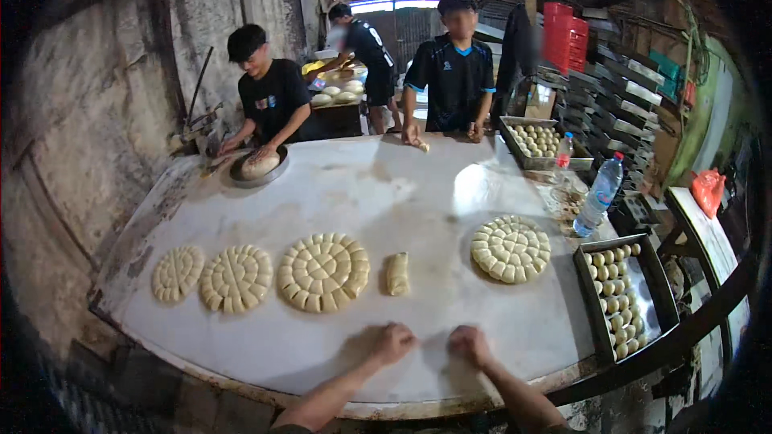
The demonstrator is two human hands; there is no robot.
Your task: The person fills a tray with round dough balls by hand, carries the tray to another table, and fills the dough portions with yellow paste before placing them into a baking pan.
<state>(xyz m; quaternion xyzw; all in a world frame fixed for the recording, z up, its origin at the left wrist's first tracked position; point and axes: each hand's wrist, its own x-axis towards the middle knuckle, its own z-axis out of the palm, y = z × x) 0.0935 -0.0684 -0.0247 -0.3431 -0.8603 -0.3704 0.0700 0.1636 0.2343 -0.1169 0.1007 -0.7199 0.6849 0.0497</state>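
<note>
My left hand and my right hand rest low over the near part of the worktable, a short gap between them. Both have curled fingers; whatever may be under or inside them is hidden. Just beyond my left hand lies a rolled piece of dough. Left of it sit three round dough slabs cut into segments: a large one, a middle one and a smaller one. Another cut dough round lies beyond my right hand, to the right.
A metal tray of dough balls stands at the right edge, with a water bottle behind it. Farther back are a smaller bottle and another tray. Across the table, one person handles dough in a pan; another touches a small piece.
</note>
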